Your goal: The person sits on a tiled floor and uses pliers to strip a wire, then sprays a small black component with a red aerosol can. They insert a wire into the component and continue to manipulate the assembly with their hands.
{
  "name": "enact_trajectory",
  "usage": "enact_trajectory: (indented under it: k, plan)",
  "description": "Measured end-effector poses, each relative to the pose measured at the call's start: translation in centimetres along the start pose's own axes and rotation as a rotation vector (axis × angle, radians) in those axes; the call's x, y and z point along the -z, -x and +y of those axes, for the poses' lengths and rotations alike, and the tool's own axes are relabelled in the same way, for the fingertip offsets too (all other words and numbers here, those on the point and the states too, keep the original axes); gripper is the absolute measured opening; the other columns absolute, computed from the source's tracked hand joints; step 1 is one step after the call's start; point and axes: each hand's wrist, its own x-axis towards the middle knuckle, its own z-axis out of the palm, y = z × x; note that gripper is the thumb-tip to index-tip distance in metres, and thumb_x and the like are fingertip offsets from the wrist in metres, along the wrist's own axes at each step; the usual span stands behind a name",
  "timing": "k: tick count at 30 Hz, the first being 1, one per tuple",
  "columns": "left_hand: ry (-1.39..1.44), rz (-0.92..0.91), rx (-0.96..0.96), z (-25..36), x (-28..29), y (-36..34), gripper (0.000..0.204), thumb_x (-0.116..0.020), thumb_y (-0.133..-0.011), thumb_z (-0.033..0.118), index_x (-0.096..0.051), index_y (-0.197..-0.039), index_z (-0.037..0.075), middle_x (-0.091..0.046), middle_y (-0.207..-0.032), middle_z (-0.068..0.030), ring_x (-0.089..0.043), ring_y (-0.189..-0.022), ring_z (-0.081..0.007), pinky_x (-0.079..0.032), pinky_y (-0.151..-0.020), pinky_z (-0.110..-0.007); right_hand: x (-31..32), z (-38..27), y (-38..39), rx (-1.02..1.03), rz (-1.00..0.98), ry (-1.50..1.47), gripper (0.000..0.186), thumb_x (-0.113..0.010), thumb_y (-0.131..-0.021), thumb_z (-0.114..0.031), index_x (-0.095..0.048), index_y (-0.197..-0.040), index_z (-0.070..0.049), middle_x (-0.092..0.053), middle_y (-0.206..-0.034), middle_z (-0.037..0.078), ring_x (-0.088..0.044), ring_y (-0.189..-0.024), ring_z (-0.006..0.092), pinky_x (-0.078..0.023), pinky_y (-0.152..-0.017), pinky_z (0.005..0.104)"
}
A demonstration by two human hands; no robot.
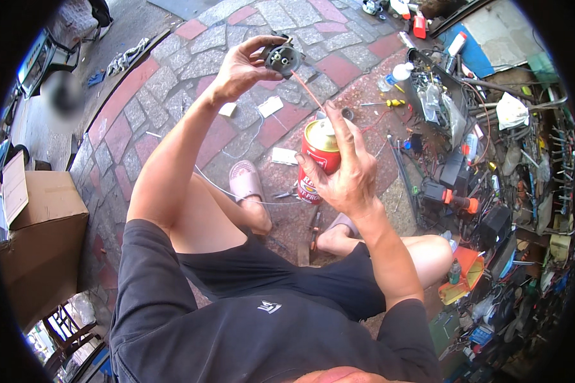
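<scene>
Black T-shirt [249,341] lies nearest, then the right hand [349,172] gripping a red aerosol can [321,155], its thin straw [308,90] slanting forward-left toward the near edge of a round dark mechanical part [282,59] clasped farther out by the left hand [238,71].

Cluttered workshop, by its heaped tools [561,153], screwdriver [395,103] and pliers [314,238].

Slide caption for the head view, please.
Left hand holds a dark round part; right hand grips a red spray can, its thin straw pointed at the part.
</scene>
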Motion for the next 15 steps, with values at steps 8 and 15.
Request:
enact_trajectory:
  k: [8,15]
  plan:
    - [-0.624,0.131,-0.223,-2.5,0.0,-0.7,0.063,-0.084,-0.068,0.0,-0.071,-0.128,0.016,-0.072,-0.126,-0.0043,-0.067,-0.119,-0.024,-0.053,-0.105,-0.036,-1.5,-0.3,-1.5,-0.107,-0.119,0.111,0.076,-0.084,-0.085,-0.031,-0.05,-0.151,-0.016,-0.065,-0.123,0.018,-0.073,-0.099,0.0384,-0.062,-0.078,0.0449]
    - [-0.949,0.183,-0.094,-4.0,1.3,-0.8,0.059,-0.082,-0.071,0.002,-0.071,-0.127,0.016,-0.071,-0.129,-0.0051,-0.068,-0.12,-0.0296,-0.054,-0.102,-0.038,-4.2,1.0,-2.8,-0.029,-0.169,0.182,0.075,-0.078,-0.089,-0.041,-0.045,-0.153,-0.02,-0.063,-0.113,0.02,-0.072,-0.082,0.0366,-0.06,-0.067,0.0452]
